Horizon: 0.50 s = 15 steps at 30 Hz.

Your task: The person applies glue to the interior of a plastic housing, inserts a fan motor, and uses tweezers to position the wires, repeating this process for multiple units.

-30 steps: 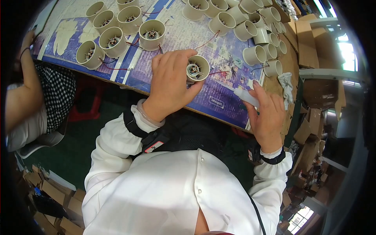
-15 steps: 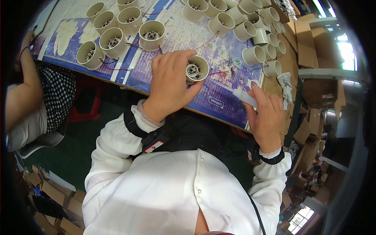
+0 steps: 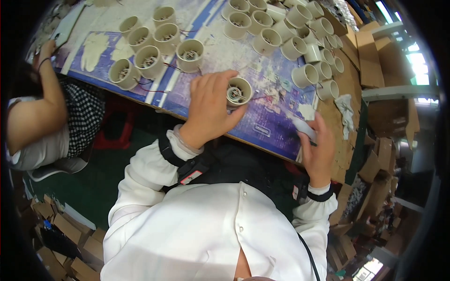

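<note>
My left hand point(image 3: 212, 105) is closed round the side of a cream plastic cup point(image 3: 239, 92) near the table's front edge. Inside that cup sits a small round motor part, and a thin red wire comes out on its right. To the right, my right hand point(image 3: 319, 149) grips a small white squeeze bottle point(image 3: 303, 128), its narrow tip pointing up and left toward the cup. The tip is apart from the cup and smeared by motion. Just beyond my left hand stands another cream cup point(image 3: 191, 55) with a motor in it.
Several like cups point(image 3: 149, 62) with trailing wires stand at the left of the worn blue table point(image 3: 276, 140). More are crowded at the far right point(image 3: 305, 75). A white cloth point(image 3: 344, 114) lies by the right edge. A co-worker's arm point(image 3: 54, 93) reaches in at left.
The view has shifted, so the table and cups sit lower and to the right. My right hand has turned the bottle slightly, tip still toward the cup. My left hand keeps its hold.
</note>
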Each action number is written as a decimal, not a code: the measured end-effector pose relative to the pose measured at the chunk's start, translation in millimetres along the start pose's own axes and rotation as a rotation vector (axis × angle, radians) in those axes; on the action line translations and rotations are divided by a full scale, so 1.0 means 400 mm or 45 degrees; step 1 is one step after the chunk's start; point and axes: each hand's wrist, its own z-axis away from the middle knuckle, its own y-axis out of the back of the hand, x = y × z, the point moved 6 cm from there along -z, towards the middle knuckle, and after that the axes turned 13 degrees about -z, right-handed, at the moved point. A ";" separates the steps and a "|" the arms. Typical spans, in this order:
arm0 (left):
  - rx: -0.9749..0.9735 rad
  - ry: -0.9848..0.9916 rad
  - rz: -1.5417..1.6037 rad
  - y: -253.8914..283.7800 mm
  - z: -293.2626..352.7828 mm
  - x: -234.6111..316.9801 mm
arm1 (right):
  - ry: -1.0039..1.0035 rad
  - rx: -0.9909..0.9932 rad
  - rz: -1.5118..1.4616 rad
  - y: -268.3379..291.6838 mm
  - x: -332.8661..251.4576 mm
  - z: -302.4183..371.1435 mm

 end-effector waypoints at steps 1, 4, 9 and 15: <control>0.009 -0.002 0.000 0.003 -0.003 0.001 | -0.137 0.092 -0.097 0.008 0.027 0.022; 0.026 -0.042 -0.005 0.005 -0.011 0.012 | -0.399 0.334 -0.525 -0.006 0.124 0.094; -0.023 -0.105 -0.102 0.027 0.001 0.019 | -0.609 0.518 -0.988 -0.018 0.183 0.120; 0.000 -0.125 -0.274 0.132 0.001 -0.056 | -0.568 0.592 -1.084 0.001 0.226 0.138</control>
